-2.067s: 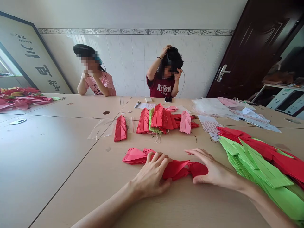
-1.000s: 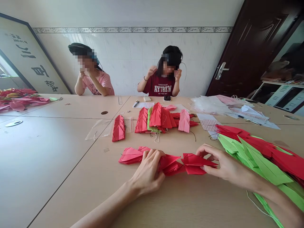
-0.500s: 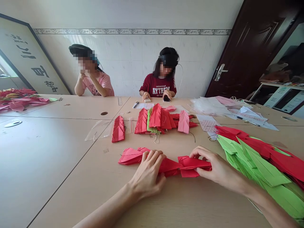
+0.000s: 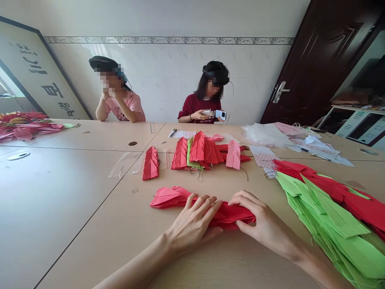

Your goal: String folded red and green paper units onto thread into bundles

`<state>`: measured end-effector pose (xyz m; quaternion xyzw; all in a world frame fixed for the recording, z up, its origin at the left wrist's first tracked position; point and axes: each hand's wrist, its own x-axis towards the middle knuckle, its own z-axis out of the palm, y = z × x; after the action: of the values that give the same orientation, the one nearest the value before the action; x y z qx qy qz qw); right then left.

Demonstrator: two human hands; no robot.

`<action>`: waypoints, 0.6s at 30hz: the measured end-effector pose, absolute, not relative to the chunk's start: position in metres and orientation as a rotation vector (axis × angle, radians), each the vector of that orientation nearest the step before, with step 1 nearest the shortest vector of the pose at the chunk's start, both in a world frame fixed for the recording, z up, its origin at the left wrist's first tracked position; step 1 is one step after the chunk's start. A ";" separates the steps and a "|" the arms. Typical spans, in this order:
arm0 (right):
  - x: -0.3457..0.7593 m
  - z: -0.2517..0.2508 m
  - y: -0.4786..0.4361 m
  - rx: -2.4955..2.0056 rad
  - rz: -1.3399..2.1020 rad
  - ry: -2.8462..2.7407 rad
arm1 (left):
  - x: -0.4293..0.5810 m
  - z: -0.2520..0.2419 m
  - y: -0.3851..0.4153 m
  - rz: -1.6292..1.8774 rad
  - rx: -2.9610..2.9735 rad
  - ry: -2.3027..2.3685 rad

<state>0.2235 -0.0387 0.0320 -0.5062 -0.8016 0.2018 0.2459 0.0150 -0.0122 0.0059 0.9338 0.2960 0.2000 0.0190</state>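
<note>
Left hand (image 4: 194,222): in the head view, I'm clasping the red folded-paper strip (image 4: 230,213) from above, thumb on its near side.
Right hand (image 4: 261,218): I'm holding the strip's right end between thumb and fingers, close beside the left.
Red folded-paper strip: it's lying across the tabletop (image 4: 120,228), nearer the camera than the red-and-green paper stacks (image 4: 197,150).
Green folded papers (image 4: 327,220): they're lying in a pile to the right.

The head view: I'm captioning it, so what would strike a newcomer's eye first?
Probably the red folded paper at near centre, with the left hand on it and the right hand at its right end. Next, the green paper pile at lower right. Then the cluster of folded pieces beyond the hands.
</note>
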 end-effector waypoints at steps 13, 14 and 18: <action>0.263 0.042 -0.039 -1.644 0.846 -2.323 | 0.017 0.006 -0.011 0.590 2.864 0.886; 0.265 0.041 -0.039 -1.657 0.834 -2.324 | 0.017 0.007 -0.011 0.587 2.861 0.882; 0.265 0.036 -0.037 -1.680 0.770 -2.306 | 0.017 0.008 -0.011 0.576 2.836 0.884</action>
<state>0.2647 -0.0368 0.0362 -0.5661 -0.7769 0.2595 0.0931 0.0166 -0.0111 0.0079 0.9357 0.2916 0.1901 0.0579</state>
